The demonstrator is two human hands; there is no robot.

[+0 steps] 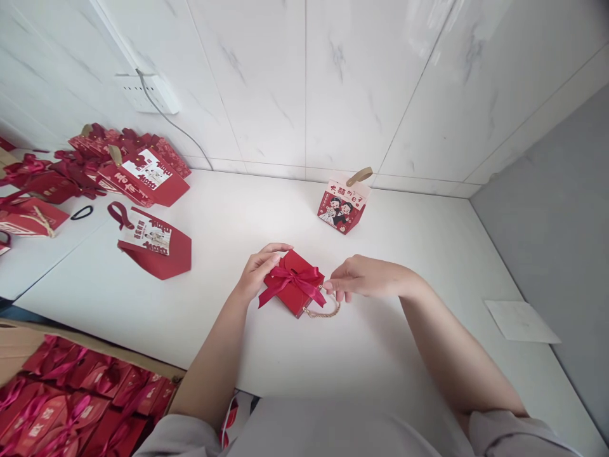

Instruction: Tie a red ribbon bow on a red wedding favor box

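The left hand (259,270) is being pressed against the left side of a small red gift box (291,293), its fingers curled along the upper left edge and clamped on it. The right hand (354,279) is being held just beside the right corner of the same box, fingertips pinched together on the end of a gold rope handle (323,311) that is hanging in a loop below the corner. The box is being kept flat on the white table (333,355), roughly in the middle and close to the person, and a red ribbon bow (297,279) is lying tied across its top.

Nearer than the hands, at the lower left edge, a cardboard carton (28,339) is being seen packed with many red boxes (71,406) and ribbons.

To the left of the hands, well apart from them, a flat red box blank (157,244) with a printed label is lying on the table. A black hair tie (82,212) is lying further left. Behind that, a pile of red boxes and ribbons (124,165) is being stacked against the wall.

Beyond the held box, toward the back of the table, a finished gift box with a cartoon couple (341,206) is standing upright with a tan handle on top. At the far right, a white sheet (521,320) is lying on the grey surface. On the marble wall, a white socket (147,92) is mounted, with a cable running down from it.
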